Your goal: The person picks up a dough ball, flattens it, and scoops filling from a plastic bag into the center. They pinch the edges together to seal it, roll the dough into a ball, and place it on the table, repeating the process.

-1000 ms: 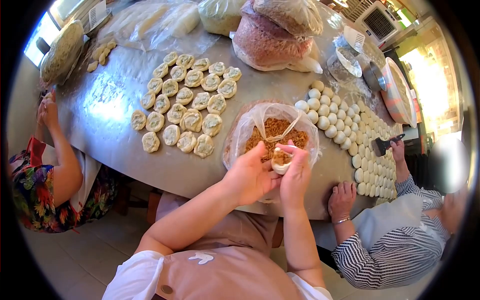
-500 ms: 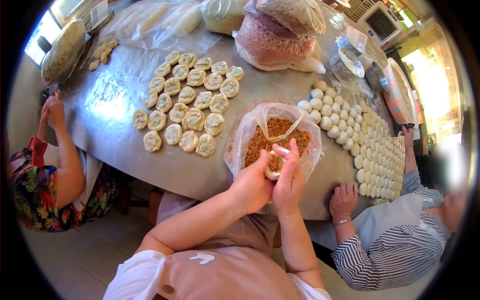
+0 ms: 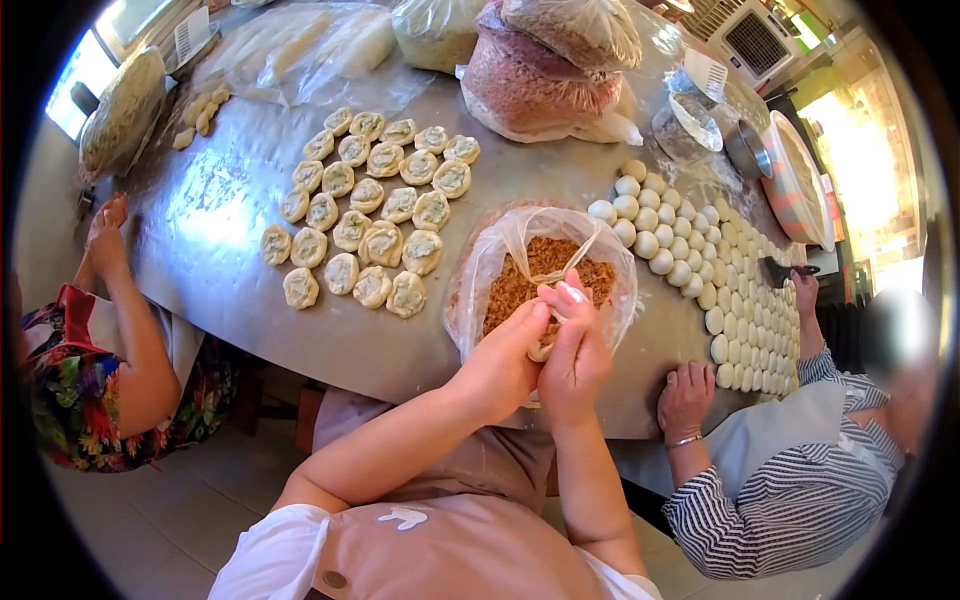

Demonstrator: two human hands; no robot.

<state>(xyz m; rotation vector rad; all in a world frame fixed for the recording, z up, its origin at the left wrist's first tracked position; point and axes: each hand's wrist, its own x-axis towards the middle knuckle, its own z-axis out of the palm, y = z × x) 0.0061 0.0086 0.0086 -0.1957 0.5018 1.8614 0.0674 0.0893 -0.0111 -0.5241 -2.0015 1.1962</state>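
My left hand (image 3: 502,362) and my right hand (image 3: 576,362) are together in front of me, closed around a filled dough bun (image 3: 541,350). Fingers of both hands pinch at its upper edge, and most of the dough is hidden behind them. Just beyond my fingertips, a clear plastic bag (image 3: 622,262) stands open on the metal table. Crumbly orange-brown filling (image 3: 510,300) lies inside it. Left of the bag, several shaped buns with pale, greenish centres (image 3: 381,243) sit in loose rows.
Rows of round dough balls (image 3: 680,248) cover the table's right side. There a co-worker's hand (image 3: 687,398) rests on the edge, the other holding a dark-headed tool (image 3: 785,270). Filled plastic bags (image 3: 540,95) stand at the back. Another person's hands (image 3: 107,232) are at left.
My fingers have closed over the top of the bun, so the filling inside it is now covered. At right, a dark tool has come into view over the dough balls.
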